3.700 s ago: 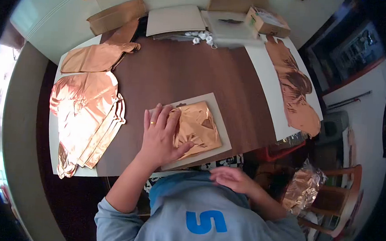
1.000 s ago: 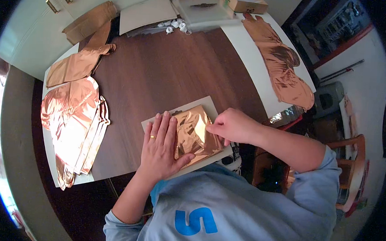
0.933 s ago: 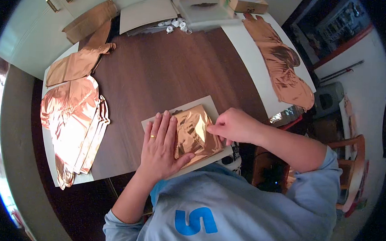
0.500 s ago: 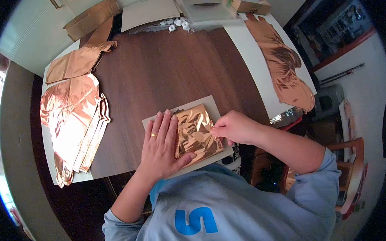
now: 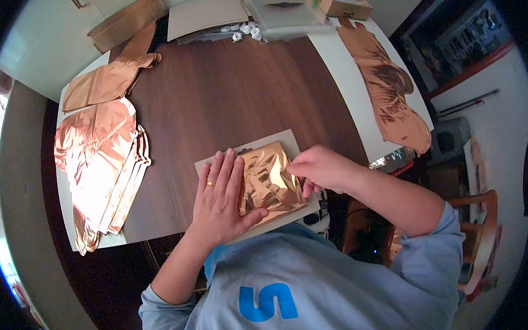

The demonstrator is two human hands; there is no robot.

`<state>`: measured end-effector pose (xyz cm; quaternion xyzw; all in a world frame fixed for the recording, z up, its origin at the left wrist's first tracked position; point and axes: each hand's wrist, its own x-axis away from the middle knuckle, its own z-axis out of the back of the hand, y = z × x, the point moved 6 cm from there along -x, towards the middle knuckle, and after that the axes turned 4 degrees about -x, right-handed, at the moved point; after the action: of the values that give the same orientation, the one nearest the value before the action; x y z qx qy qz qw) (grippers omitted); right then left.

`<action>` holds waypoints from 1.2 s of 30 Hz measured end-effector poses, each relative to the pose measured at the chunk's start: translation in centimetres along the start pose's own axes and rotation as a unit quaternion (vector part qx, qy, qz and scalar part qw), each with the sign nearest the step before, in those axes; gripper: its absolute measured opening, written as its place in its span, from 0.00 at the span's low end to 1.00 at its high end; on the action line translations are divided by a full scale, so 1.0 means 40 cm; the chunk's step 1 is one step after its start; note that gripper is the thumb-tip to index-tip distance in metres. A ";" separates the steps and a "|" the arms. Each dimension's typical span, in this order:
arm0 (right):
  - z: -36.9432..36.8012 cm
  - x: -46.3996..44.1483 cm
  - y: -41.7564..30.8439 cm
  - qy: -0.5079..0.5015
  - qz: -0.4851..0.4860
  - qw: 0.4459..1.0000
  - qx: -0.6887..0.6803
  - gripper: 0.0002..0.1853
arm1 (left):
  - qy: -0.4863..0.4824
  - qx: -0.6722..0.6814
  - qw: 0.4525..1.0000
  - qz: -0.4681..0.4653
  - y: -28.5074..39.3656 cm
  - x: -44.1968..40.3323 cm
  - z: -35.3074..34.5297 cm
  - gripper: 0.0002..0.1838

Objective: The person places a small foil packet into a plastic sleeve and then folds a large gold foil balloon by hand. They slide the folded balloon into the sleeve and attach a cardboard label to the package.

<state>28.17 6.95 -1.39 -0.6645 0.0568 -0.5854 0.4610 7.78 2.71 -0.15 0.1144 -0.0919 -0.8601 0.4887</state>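
Note:
A folded, shiny copper-gold foil balloon lies on a pale grey card at the table's near edge. My left hand, a ring on one finger, rests flat over the left part of the card and the foil's left edge, its thumb stretched across the foil's lower side. At the foil's right edge, my right hand is closed in a pinch on it, with the lower fingers curled beside the edge. The exact contact under the fingertips is partly hidden.
Flat copper foil balloons are stacked along the table's left side. Another foil balloon lies on the white right strip. At the back are grey card sheets, small white rolls, a clear plastic sheet and a cardboard box.
My right hand has shifted slightly up along the foil's right edge, and its lower fingers have loosened. The foil there looks flatter and smoother. My left hand stays in place.

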 end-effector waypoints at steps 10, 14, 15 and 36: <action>0.002 0.001 0.029 0.010 -0.006 0.996 -0.092 0.13 | 0.000 0.009 1.000 0.004 -0.002 0.000 0.000 0.58; 0.006 -0.008 0.032 0.030 -0.003 0.994 -0.105 0.14 | 0.002 0.016 1.000 0.007 -0.003 0.001 0.000 0.58; 0.008 -0.007 0.032 0.033 -0.004 0.994 -0.106 0.14 | 0.002 0.017 1.000 0.007 -0.003 0.001 0.000 0.58; -0.055 0.099 0.085 -0.020 -0.001 0.999 -0.027 0.13 | 0.021 0.063 0.998 0.005 -0.008 -0.006 0.011 0.49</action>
<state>29.14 1.37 -1.07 -0.6884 0.0623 -0.5705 0.4436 7.51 3.11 0.20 0.1629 -0.1362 -0.8475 0.4864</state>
